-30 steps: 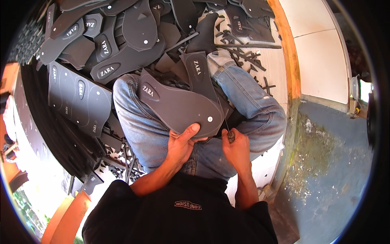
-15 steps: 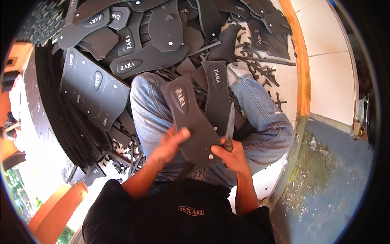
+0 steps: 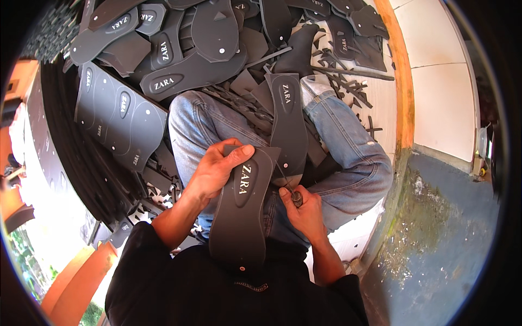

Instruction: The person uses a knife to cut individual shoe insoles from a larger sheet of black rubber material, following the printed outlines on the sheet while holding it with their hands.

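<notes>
My left hand [image 3: 215,169] pinches the printed heel end of a dark grey foam insole [image 3: 235,223], thumb on top. The insole slants down toward my black shirt, its wide end near my chest. My right hand [image 3: 305,213] is wrapped round the dark handle of a knife [image 3: 296,199]. Its thin blade points up and left beside the insole's upper right corner; whether it touches the edge I cannot tell. Between my legs lies a second insole [image 3: 288,122], printed end away from me.
Cut insoles [image 3: 190,70] lie heaped beyond my knees. Left of my leg, an uncut foam sheet [image 3: 117,122] with moulded outlines leans on a stack of dark sheets [image 3: 70,136]. Thin offcuts [image 3: 348,89] litter the pale floor near my foot, beside an orange-brown strip [image 3: 402,81].
The insole has turned end for end, its printed end now in my left hand. My right hand has let go of it and still holds the knife, its blade now tilted left.
</notes>
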{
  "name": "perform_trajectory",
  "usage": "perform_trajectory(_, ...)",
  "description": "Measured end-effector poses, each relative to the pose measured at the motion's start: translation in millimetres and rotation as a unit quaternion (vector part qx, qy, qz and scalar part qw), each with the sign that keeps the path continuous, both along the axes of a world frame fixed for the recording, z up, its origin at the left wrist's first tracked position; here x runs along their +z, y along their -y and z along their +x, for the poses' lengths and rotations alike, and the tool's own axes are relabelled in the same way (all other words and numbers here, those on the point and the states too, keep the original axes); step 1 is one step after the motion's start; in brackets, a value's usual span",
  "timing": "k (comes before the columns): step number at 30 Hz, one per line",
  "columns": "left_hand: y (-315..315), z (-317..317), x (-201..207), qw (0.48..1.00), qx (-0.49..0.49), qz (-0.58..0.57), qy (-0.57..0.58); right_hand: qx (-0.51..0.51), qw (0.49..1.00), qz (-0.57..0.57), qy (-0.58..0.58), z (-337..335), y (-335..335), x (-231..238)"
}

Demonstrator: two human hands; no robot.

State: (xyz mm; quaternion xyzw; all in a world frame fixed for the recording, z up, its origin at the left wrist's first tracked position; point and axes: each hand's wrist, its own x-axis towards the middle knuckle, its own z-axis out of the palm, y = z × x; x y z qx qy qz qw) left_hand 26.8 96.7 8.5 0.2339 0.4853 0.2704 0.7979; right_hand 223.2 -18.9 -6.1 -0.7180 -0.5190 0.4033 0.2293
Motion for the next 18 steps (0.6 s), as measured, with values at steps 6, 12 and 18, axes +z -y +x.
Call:
perform_trajectory(6,-1.5,0.2,4.4,1.000,-0.024,0.003,-0.006,-0.017,1.000,-0.019,0.014,-3.5,-0.8,-1.1)
perform_trajectory(12,-2.9,7.8,7.0,0.995,-0.084,0.036,-0.028,0.022,0.999,-0.002,0.029,-5.2,-34.2,3.9)
perform_trajectory(18,-2.3,10.0,4.9,0.995,-0.076,0.049,-0.040,0.029,0.998,0.030,-0.040,-4.4,-75.4,12.0)
